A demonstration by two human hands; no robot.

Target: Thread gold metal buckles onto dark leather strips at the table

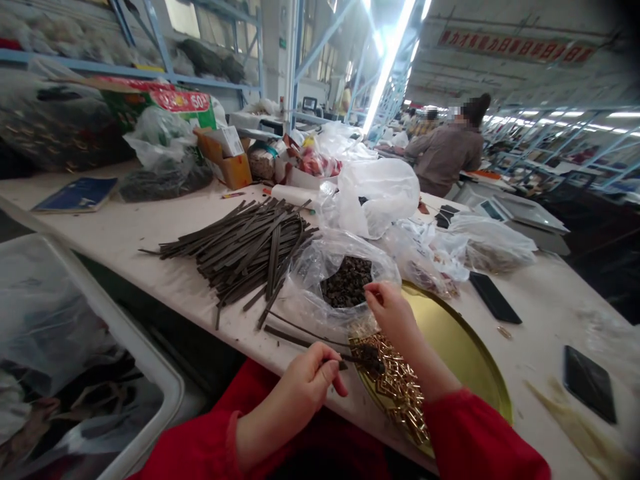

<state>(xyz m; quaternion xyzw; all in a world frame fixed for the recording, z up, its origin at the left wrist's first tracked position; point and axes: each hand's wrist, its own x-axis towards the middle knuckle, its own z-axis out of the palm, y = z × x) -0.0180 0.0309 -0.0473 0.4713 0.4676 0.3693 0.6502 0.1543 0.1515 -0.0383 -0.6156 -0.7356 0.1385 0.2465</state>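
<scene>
My left hand [315,379] is closed near the table's front edge, thumb and fingers pinching a short dark strip [343,365] whose end pokes out. Over the right rim of a clear plastic bag [305,273], my right hand [387,307] has its fingertips pressed together; whatever lies between them is too small to make out. Small dark brown pieces [347,283] fill the bag. Under my right forearm, a round gold tray [463,340] bears a heap of gold metal buckle-like parts [400,383], with a few dark pieces at its left. Long dark strips [245,240] lie piled left of the bag.
A white bin [173,387] with plastic and scraps stands at lower left. White plastic bags [380,193], a cardboard box [233,167] and a blue booklet [77,195] occupy the table's back. Two black phone-like slabs [495,298] lie rightward. Another person [447,157] stands beyond.
</scene>
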